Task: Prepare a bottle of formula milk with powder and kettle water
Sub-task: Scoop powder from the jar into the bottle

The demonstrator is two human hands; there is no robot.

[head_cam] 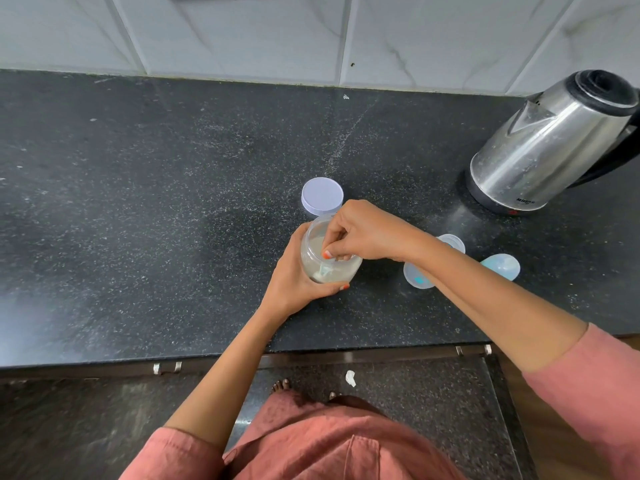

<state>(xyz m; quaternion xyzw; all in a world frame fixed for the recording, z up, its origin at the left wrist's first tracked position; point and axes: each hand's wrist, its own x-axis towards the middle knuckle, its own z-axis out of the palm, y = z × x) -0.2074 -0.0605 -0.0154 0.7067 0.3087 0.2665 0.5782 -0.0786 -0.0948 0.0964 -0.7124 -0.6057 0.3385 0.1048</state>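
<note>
A clear plastic jar (320,249) of pale formula powder is tilted above the black counter (138,202), and my left hand (299,280) grips it round its side. The fingers of my right hand (363,233) reach into the jar's mouth and pinch a small clear scoop (327,270) with a bluish tip. The jar's white lid (322,196) lies flat just behind it. A clear baby bottle (420,275) stands to the right, partly hidden by my right forearm. A bluish bottle cap (502,266) lies further right. The steel kettle (550,143) stands at the back right.
White marble wall tiles (311,36) rise behind the counter. The counter's front edge (207,356) runs across below my arms, with drawer handles under it. My feet and a scrap of white paper (350,378) are on the dark floor.
</note>
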